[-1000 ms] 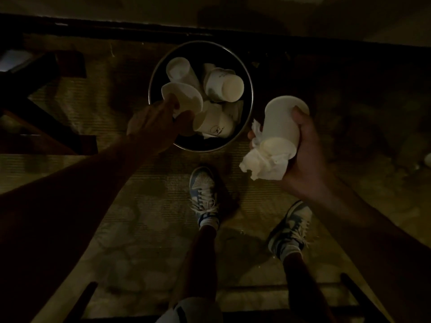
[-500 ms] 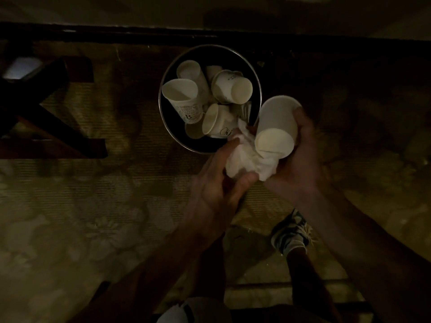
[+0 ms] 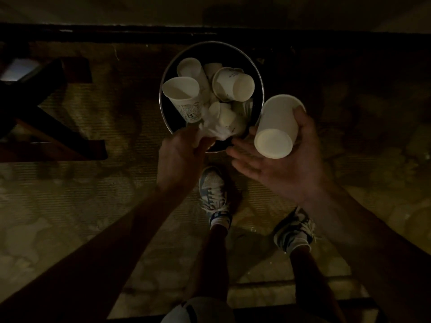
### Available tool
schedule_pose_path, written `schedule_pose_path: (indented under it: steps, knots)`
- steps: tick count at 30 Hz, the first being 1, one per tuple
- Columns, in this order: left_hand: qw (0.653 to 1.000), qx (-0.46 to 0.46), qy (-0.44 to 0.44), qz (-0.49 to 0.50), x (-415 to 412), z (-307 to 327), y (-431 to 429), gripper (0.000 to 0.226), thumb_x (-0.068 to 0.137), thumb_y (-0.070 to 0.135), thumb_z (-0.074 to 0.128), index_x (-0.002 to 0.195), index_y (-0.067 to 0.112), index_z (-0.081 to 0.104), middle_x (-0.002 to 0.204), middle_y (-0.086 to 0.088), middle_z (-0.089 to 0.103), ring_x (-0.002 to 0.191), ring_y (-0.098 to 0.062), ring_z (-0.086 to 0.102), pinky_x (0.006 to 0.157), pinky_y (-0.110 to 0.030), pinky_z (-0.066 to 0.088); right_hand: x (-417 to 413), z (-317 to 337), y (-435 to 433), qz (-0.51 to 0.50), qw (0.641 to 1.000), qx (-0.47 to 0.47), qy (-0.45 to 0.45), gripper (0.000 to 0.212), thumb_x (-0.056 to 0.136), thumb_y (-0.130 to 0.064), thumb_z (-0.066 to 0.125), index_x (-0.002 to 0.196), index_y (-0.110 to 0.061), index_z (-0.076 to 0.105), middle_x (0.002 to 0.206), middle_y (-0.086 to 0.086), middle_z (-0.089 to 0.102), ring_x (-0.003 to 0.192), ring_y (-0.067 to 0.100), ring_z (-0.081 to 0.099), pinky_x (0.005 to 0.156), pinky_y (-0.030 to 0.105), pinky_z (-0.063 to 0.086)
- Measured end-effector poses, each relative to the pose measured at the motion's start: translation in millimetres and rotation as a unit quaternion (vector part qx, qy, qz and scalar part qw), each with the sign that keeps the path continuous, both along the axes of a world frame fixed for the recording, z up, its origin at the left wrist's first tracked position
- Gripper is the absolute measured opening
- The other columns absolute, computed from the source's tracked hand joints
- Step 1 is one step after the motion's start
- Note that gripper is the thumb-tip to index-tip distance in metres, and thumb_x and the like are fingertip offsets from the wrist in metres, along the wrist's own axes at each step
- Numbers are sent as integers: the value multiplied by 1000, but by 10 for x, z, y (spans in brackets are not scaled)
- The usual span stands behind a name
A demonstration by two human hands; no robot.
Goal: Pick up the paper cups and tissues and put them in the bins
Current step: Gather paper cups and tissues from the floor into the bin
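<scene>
On the dim patterned carpet (image 3: 93, 206) stands a round dark metal-rimmed bin (image 3: 160, 99) with discarded white paper cups (image 3: 233, 86) piled inside. Just right of it, the right hand (image 3: 279, 169) cradles a plain white paper cup (image 3: 277, 127), base towards the camera and thumb on its side. Over the bin's near rim, the left hand (image 3: 179, 157) pinches a crumpled white tissue (image 3: 215, 131).

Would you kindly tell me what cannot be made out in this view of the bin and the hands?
Head view:
- Whether the left hand grips the tissue or only touches it: blurred and dim.
- Inside of the cup held by the right hand: its base faces the camera.
- Bottom of the bin: covered by the piled cups.
- Text on the printed cup: too small and dim.
- Dark furniture at left: cut off by the edge.
</scene>
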State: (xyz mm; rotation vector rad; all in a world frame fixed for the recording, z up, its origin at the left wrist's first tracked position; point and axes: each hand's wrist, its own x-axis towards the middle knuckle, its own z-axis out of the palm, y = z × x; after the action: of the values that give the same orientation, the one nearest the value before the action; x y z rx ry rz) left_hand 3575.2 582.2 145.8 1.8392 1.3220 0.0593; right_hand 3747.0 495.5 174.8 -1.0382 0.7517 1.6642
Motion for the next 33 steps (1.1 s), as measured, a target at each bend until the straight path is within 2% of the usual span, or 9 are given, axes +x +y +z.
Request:
schedule_pose_path:
  steps: [6,9,13,15,19,22,26,30,33]
  knots:
    - [974,3,184,-132,24,-397,24,36,95,31,58,125,11,57,116,-16,65,105,-36,60,73,-38,43,56,-8,-145,-16,998,-42,-37,74,72,-61,65,126,-11,54,102,10,65,86,25,67,67,33,49]
    - [963,20,209,-168,112,-526,11,37,95,28,56,127,10,55,121,-16,61,112,-35,54,77,-41,44,39,-43,-219,8,995,-60,-79,68,78,-55,67,130,-14,49,88,8,60,69,20,62,61,28,41]
    - [972,-17,202,-121,199,-600,57,47,92,26,60,135,13,47,127,-13,60,116,-35,50,85,-43,43,41,-57,-306,99,980,-82,-152,62,68,-58,70,112,-17,57,75,5,71,70,19,68,61,30,49]
    - [982,-58,170,-66,180,-553,68,56,88,20,63,138,13,41,127,-15,59,116,-37,52,88,-43,42,60,-47,-313,145,961,-111,-210,61,61,-60,70,106,-21,60,82,1,75,77,18,72,66,33,55]
    - [980,-40,182,-72,102,-295,77,62,78,20,69,136,15,46,131,-17,46,121,-39,41,92,-46,39,71,-37,-233,206,921,-144,-297,87,51,-62,74,125,-21,52,116,5,65,96,20,69,64,31,56]
    - [992,31,117,-37,88,-89,105,48,81,28,70,125,15,57,127,-15,49,118,-32,42,89,-35,37,59,-55,-85,280,872,-115,-385,62,67,-57,73,117,-33,49,109,-11,59,94,10,63,60,26,51]
    - [997,-68,-38,21,242,40,278,47,90,40,63,132,22,52,125,-7,53,104,-16,57,68,-8,47,60,-176,253,345,812,-21,-470,44,77,-49,74,113,-40,51,105,-22,55,93,-3,57,63,15,48]
    - [994,-69,-70,38,413,-8,473,31,91,37,63,114,16,61,111,1,61,92,-4,64,63,-10,49,86,-253,571,360,791,48,-492,47,80,-34,77,121,-37,53,102,-24,51,82,-20,56,56,5,47]
    - [997,-50,-49,28,474,-102,567,21,91,30,66,101,11,66,88,14,60,71,15,58,56,1,40,99,-354,633,374,763,32,-527,60,83,-21,74,136,-30,49,123,-8,52,100,-3,57,68,11,50]
